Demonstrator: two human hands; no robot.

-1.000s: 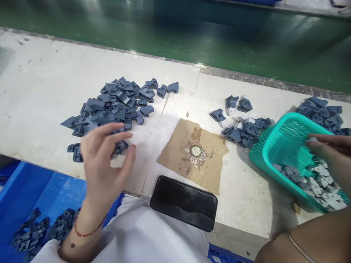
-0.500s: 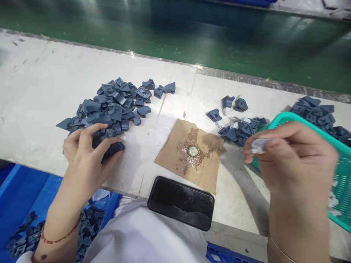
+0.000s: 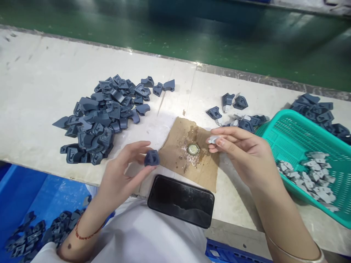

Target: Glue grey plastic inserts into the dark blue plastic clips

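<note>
Between its fingertips my left hand [image 3: 123, 170] grips a dark blue-grey plastic piece [image 3: 151, 158], just left of a brown paper sheet [image 3: 175, 144]. My right hand [image 3: 241, 149] pinches a small light grey piece [image 3: 213, 139] over the sheet's right part. A small round metallic cap [image 3: 193, 149] rests on the sheet amid wet, shiny spots. A large pile of dark pieces [image 3: 109, 109] is at the left. Dark pieces with light grey parts [image 3: 246, 125] lie beyond my right hand, which hides some of them.
A black phone [image 3: 181, 201] lies at the table's near edge. At the right, a green basket [image 3: 290, 118] holds light grey pieces [image 3: 318, 177], with more dark pieces [image 3: 315, 111] behind it. A blue bin [image 3: 65, 190] with dark pieces sits below left.
My left hand has lifted a dark piece from the pile and moved right. My right hand has moved left from the basket's edge to the paper with the light grey piece.
</note>
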